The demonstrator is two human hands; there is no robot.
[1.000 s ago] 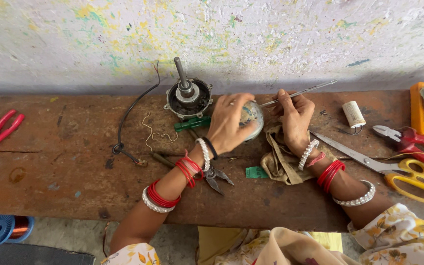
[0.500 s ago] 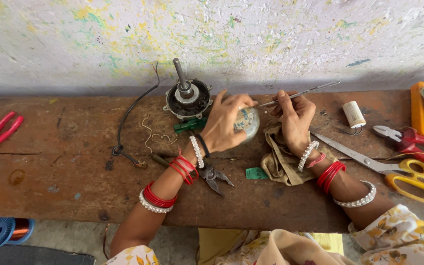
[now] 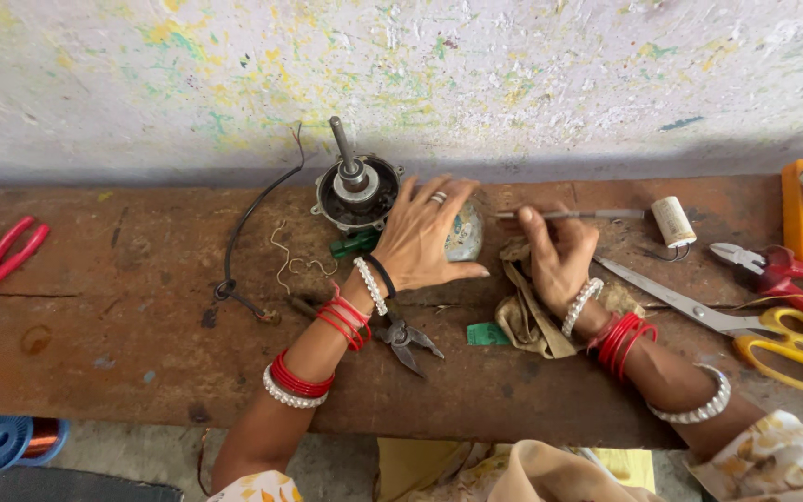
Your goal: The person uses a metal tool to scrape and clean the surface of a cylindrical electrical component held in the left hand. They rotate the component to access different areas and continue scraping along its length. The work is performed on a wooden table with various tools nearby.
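Pale metal, rounded — a small motor part [image 3: 465, 232] on the rust-brown workbench [image 3: 123, 316], just right of the open motor housing with its upright shaft [image 3: 357, 191]. Left hand [image 3: 429, 237] lies over the part, fingers spread, palm pressing it down. Right hand [image 3: 558, 251] pinches a thin metal rod [image 3: 578, 215] closed between fingertips; the rod's long axis runs level, left to right, its near tip pointing toward the part — just beside it, contact not clear. A crumpled cloth [image 3: 527, 311] lies under the right wrist.
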